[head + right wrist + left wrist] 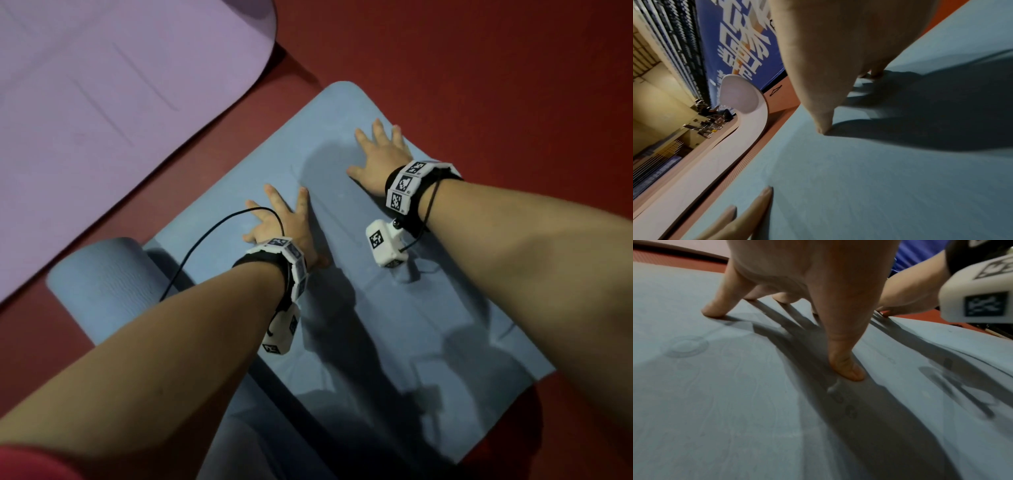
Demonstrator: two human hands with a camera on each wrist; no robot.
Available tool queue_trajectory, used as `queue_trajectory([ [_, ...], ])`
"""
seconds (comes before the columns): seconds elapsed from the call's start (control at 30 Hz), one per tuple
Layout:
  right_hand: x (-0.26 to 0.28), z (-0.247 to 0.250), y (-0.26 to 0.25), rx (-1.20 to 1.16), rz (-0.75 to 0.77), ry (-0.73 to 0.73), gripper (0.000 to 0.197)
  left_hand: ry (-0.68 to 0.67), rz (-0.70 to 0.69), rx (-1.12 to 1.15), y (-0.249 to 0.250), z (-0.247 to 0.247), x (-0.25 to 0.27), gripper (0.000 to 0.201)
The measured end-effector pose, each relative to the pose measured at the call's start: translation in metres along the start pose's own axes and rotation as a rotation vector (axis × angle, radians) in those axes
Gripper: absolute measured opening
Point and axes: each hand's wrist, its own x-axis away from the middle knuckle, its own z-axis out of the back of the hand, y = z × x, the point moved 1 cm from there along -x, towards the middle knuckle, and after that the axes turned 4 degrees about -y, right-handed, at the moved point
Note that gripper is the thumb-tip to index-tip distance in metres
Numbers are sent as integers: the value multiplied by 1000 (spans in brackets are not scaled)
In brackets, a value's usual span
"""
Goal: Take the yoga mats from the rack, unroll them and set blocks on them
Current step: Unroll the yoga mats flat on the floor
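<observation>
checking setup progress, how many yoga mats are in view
2. A blue mat lies under both hands, partly unrolled, its roll at the near left. A purple mat lies flat at the far left. Others may be out of frame.

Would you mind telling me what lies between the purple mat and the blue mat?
Only a bare strip of red floor separates the purple mat from the blue mat, seen in the head view.

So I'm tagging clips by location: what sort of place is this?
Probably a gym or sports hall: red sports flooring, a blue yoga mat and purple yoga mat laid out, and a large blue banner on the wall.
</observation>
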Motion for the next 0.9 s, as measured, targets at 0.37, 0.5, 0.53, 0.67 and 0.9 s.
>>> queue_trajectory([
  [0.37, -28, 12, -7, -15, 37, -28, 82, -38, 18, 3, 3, 2, -2, 140],
  [0.5, 3, -6, 20, 8, 82, 41, 77, -20, 8, 10, -1, 0, -5, 142],
  [0.53, 17, -16, 31, 14, 72, 60, 77, -10, 7, 1, -1, -1, -5, 143],
  [0.67, 71, -44, 67, -23, -11, 72, 78, 19, 6, -26, 1, -1, -3, 141],
  [0.9, 167, -87, 121, -169, -270, 47, 77, 14, 5, -60, 0, 3, 1, 138],
])
